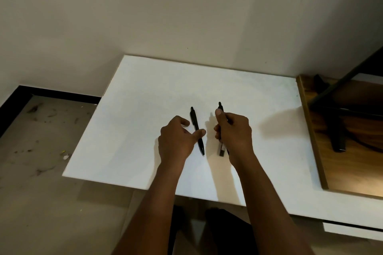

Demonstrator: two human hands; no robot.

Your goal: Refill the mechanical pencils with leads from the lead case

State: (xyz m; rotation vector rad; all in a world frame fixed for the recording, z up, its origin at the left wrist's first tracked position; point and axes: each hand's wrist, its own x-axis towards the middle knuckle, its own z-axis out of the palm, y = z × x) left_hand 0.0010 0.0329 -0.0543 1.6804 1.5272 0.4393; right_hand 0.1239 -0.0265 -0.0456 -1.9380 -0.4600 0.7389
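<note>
Two black mechanical pencils sit near the middle of a white board. The left pencil lies flat, tip toward me. My left hand rests over it, thumb and forefinger touching its barrel around the middle. My right hand is closed around the second pencil, whose cap end sticks out above my thumb. A small dark lead case with a pale label shows below my right palm, partly hidden; I cannot tell whether it is held or lying on the board.
The white board overhangs the floor at its left and front edges. A wooden surface adjoins it on the right, with a black stand and its legs. A wall rises right behind the board.
</note>
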